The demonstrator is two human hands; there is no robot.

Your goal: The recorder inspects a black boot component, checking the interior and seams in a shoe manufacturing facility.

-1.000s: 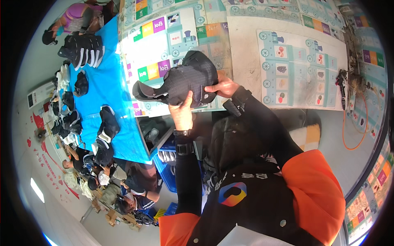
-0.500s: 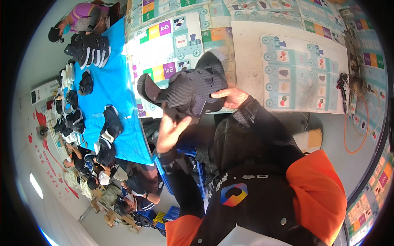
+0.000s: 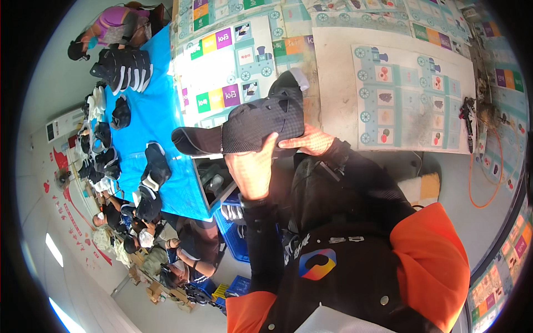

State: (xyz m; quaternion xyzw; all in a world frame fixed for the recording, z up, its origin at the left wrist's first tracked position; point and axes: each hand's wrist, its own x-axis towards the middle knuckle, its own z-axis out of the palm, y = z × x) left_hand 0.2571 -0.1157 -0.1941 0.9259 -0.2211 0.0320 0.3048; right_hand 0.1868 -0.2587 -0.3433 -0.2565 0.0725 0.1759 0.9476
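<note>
Over the near edge of the paper-covered table (image 3: 336,83), a dark checked cap (image 3: 250,125) sat between two bare hands; whether its far side touched the surface could not be told. The left hand (image 3: 250,169) gripped the lower side of the crown close to the brim (image 3: 194,140), thumb lying up against the cloth, its other fingers mostly hidden. The right hand (image 3: 312,142) was closed on the crown's near right side, its thumb pointing left toward the other thumb. Gripping at two places probably steadied the soft crown and left its checked side turned up to view. The brim pointed left, toward a blue sheet (image 3: 180,188). From there the cap's long axis slanted away to the far right, where a dark flap (image 3: 286,86) with a pale edge stuck out; whether that belonged to the same cap was unclear. At the sheet's far end, a nested row of dark caps (image 3: 125,69) with white edges overlapped, likely to save room. A black tool (image 3: 469,125) lay near the table's right end, well apart from both hands, perhaps for easy reach.
</note>
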